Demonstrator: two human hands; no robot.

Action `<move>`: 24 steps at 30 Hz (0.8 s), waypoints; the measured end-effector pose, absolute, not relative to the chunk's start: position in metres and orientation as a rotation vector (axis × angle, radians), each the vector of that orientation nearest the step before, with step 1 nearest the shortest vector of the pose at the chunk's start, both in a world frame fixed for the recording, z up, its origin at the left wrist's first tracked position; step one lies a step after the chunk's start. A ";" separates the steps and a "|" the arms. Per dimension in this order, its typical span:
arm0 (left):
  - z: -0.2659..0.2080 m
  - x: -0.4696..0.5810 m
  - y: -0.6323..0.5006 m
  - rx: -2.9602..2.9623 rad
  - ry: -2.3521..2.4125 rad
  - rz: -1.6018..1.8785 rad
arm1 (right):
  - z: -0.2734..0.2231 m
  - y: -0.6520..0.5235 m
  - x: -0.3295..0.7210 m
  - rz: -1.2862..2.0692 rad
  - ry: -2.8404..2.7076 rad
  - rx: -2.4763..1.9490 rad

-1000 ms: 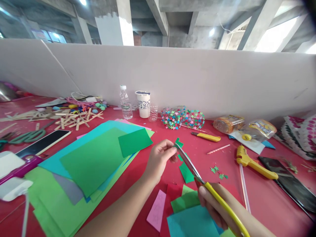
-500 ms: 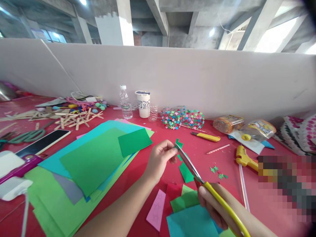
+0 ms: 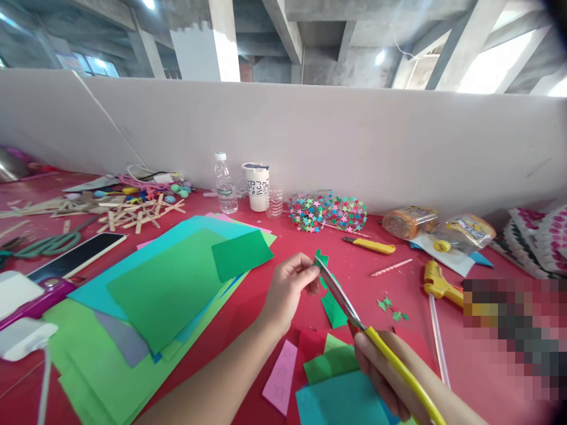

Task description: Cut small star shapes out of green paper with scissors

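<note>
My right hand [image 3: 378, 363] is wrapped round the yellow handles of a pair of scissors [image 3: 339, 290], whose metal blades point up and left. Their tips meet a small green paper piece [image 3: 322, 255] at the fingertips of my left hand [image 3: 295, 277], which is closed in a pinch on it. What lies between the finger pads is mostly hidden. Under the blades, a green paper scrap [image 3: 333, 310] rests on the red table. Several small green paper stars [image 3: 396, 316] lie to the right of the scissors.
Coloured paper sheets [image 3: 168, 283] cover the left side, near a phone [image 3: 80, 257]. A bottle [image 3: 225, 186], a cup [image 3: 257, 188] and star-covered cylinders [image 3: 308, 212] stand along the partition. A yellow utility knife [image 3: 370, 245] and a glue gun [image 3: 443, 283] lie right. Blue paper [image 3: 339, 401] is in front.
Both hands and the scissors have shifted only very slightly. The blade tips remain at the green paper by my left fingers.
</note>
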State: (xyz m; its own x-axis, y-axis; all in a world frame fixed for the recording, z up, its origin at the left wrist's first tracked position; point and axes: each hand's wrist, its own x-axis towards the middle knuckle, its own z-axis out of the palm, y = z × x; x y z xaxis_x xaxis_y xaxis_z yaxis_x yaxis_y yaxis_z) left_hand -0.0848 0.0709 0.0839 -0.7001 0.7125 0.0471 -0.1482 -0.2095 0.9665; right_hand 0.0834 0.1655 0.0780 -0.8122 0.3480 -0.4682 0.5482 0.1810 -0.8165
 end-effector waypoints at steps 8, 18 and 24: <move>0.085 -0.085 0.070 0.686 1.479 1.956 | 0.081 0.165 0.083 -1.670 2.300 0.874; 0.084 -0.087 0.072 0.715 1.701 2.064 | 0.075 0.166 0.083 -1.683 2.325 0.851; 0.079 -0.086 0.074 0.669 1.514 2.025 | 0.076 0.167 0.082 -1.644 2.319 0.852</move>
